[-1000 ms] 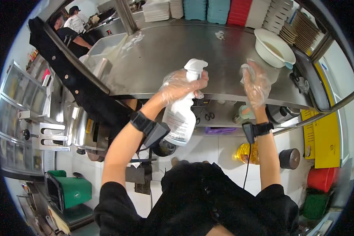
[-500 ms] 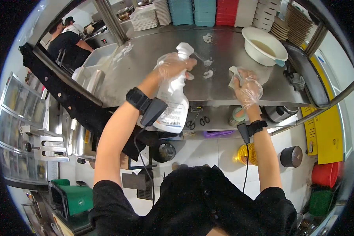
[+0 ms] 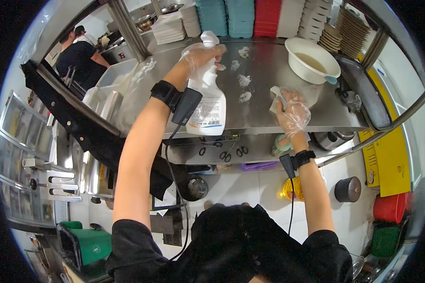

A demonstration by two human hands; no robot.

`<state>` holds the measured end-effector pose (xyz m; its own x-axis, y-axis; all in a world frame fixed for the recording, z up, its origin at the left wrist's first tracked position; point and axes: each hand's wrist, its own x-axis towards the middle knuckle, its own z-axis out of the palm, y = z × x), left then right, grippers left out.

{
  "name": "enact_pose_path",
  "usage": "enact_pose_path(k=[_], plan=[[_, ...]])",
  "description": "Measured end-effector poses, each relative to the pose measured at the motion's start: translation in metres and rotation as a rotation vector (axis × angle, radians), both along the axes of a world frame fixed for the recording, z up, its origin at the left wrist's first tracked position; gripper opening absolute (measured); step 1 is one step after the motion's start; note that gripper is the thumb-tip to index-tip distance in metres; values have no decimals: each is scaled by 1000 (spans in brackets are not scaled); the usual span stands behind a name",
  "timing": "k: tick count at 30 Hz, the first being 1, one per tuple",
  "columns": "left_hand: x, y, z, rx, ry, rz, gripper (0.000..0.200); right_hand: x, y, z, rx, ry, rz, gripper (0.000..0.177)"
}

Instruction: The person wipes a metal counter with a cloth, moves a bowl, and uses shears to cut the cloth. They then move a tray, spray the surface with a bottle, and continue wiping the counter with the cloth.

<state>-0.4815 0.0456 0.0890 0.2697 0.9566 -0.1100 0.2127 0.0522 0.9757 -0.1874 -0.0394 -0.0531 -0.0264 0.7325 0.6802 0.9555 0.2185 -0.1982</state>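
Observation:
My left hand [image 3: 200, 59], in a clear plastic glove, is closed around the neck of a white spray bottle [image 3: 208, 106] with a printed label, held over the steel counter [image 3: 174, 111]. Its fingers lie at the trigger below the white nozzle. White foam patches [image 3: 244, 81] dot the counter to the right of the bottle. My right hand [image 3: 293, 111], gloved the same way, grips a pale cloth [image 3: 309, 95] that lies on the counter near the front edge. Part of the cloth is hidden by the fingers.
A white basin [image 3: 311, 59] of cloudy liquid stands at back right, beside a dark tray [image 3: 366, 94]. Stacked teal containers [image 3: 212, 19] and red containers [image 3: 267, 19] line the back. Scissors [image 3: 225, 155] lie on the lower shelf. Another person [image 3: 80, 59] stands at far left.
The spray bottle has moved forward and slightly left with my left hand. Another foam patch shows on the counter. My right hand and the cloth have shifted little.

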Motion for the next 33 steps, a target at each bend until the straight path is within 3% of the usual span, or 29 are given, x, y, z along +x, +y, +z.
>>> enact_pose_path(k=[4,7,12,19,21,33], plan=[[4,7,5,-16,73,-14,41,-1,-2,2,6,-2,-5,34],[11,-1,8,56,-37,33,41,-1,-2,1,29,-28,-16,34],[10,29,-1,127,76,72,38,-3,-4,4,33,-18,-10,35],[7,45,-6,110,37,58,42,-1,-2,2,53,-23,6,34],[10,50,-9,78,-115,35,42,-1,-2,1,50,-33,-18,34],[7,34,4,40,-29,156,44,-1,-1,1,18,-40,-48,35]])
